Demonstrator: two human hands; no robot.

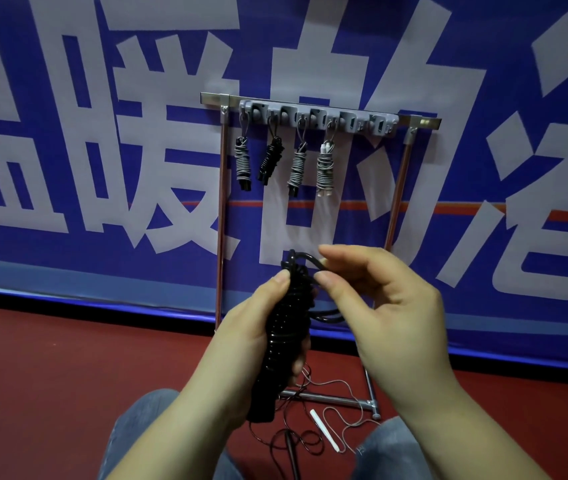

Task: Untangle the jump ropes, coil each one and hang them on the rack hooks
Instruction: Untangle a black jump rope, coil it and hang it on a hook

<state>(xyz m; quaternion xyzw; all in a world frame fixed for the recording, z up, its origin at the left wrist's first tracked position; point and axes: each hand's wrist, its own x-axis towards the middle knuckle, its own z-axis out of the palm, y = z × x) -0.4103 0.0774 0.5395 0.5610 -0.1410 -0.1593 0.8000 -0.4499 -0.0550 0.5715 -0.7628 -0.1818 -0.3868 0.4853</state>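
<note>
My left hand grips a black jump rope wound tightly round its handles, held upright in front of me. My right hand pinches the rope's free loop near the top of the bundle. Behind stands a metal rack with a grey hook strip. Several coiled ropes hang from the hooks: a grey one, a black one, another grey one and a white-handled one. The hooks at the strip's right end are bare.
On the red floor below my hands lie loose tangled ropes: a thin one with a white handle and a dark one. My knees in jeans frame them. A blue banner covers the wall behind the rack.
</note>
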